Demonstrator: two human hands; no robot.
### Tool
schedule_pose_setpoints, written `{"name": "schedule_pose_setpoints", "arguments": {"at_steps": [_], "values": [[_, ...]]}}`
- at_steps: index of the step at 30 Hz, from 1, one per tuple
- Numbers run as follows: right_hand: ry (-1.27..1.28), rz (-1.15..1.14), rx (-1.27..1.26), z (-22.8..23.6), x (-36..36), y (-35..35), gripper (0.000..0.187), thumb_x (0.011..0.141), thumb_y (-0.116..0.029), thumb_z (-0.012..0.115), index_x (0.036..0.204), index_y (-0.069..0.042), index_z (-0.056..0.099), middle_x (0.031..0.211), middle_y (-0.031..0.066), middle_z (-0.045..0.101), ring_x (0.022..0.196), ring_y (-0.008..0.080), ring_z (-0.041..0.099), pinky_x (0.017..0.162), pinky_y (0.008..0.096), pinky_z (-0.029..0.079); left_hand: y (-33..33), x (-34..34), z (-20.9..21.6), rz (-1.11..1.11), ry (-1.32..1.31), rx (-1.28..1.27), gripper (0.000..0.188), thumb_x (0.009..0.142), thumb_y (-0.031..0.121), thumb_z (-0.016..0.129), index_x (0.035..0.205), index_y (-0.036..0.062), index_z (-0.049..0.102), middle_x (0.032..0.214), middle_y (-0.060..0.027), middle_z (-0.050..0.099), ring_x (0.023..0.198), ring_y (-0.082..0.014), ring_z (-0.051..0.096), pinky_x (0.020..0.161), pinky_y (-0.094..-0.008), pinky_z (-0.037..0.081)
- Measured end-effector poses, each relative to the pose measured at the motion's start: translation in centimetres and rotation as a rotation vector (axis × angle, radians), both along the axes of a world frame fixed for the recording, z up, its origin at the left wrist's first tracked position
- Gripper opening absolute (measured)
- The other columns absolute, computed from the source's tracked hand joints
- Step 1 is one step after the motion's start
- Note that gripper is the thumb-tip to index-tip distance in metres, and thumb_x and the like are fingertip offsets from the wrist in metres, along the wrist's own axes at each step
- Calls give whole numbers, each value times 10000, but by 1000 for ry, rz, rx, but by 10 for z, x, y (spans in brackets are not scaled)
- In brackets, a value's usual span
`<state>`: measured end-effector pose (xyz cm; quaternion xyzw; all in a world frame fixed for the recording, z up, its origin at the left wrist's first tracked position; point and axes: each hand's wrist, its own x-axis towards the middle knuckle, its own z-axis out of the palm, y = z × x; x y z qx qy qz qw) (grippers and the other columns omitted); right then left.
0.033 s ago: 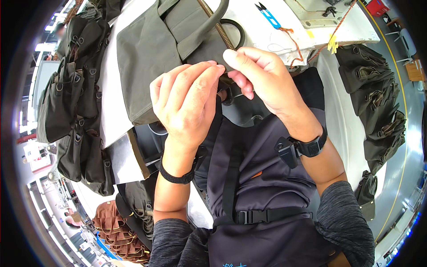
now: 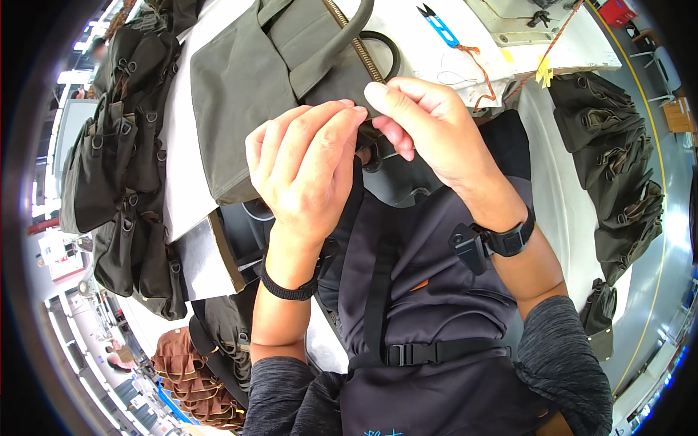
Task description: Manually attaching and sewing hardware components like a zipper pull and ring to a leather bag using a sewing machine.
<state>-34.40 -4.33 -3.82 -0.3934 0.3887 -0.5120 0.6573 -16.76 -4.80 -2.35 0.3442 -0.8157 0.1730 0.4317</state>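
An olive-grey fabric bag (image 2: 233, 109) with rounded handles lies on the white table in front of me. Its brass zipper (image 2: 368, 59) runs down toward my fingers. My left hand (image 2: 304, 163) is raised at the bag's near edge, back of the hand up, fingertips pressed together. Close beside it, the thumb and forefinger of my right hand (image 2: 430, 123) pinch at the zipper's near end, the other fingers curled under. Anything between the fingertips of either hand is too small or hidden to make out. Blue thread snips (image 2: 440, 27) lie beyond my right hand.
Sewing machine bed (image 2: 520, 20) at the far right, with orange-brown cord (image 2: 486, 76) near it. Piles of olive bags hang at the left (image 2: 120, 160) and right (image 2: 607, 152). Brown bundled pieces (image 2: 190, 378) sit lower left. A metal-edged board (image 2: 211, 258) juts out beside my left forearm.
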Motion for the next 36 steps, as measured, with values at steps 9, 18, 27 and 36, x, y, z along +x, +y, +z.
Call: {"name": "schedule_pose_setpoints", "arguments": {"at_steps": [9, 18, 27, 36], "values": [[-130, 77, 168, 10, -5, -3, 291, 996, -288, 688, 847, -38, 681, 643, -53, 537, 517, 21, 428, 455, 208, 296, -1, -1, 1, -11, -4, 1, 224, 763, 65, 808, 965, 149, 757, 978, 51, 754, 836, -146, 677, 774, -288, 444], [-128, 69, 92, 7, 2, -3, 336, 1023, -330, 669, 834, -52, 672, 661, -40, 549, 539, 14, 434, 465, 189, 334, 0, -4, 3, -17, 16, 61, 226, 765, 44, 805, 964, 123, 735, 988, 33, 752, 843, -162, 680, 777, -301, 455], [-93, 91, 64, 6, 9, -3, 311, 1054, -313, 631, 874, -60, 658, 675, -33, 543, 546, 36, 451, 480, 201, 375, 1, 6, 5, -97, 65, 78, 287, 708, -17, 821, 961, 80, 728, 990, -18, 752, 836, -199, 684, 755, -321, 482], [-117, -3, 76, -2, 12, 1, 335, 1028, -322, 663, 856, -36, 687, 723, -40, 596, 667, 21, 532, 558, 193, 401, 11, 7, 36, -101, -60, 287, 241, 803, 49, 813, 1035, 79, 755, 1079, -48, 744, 935, -243, 705, 824, -348, 524]]}}
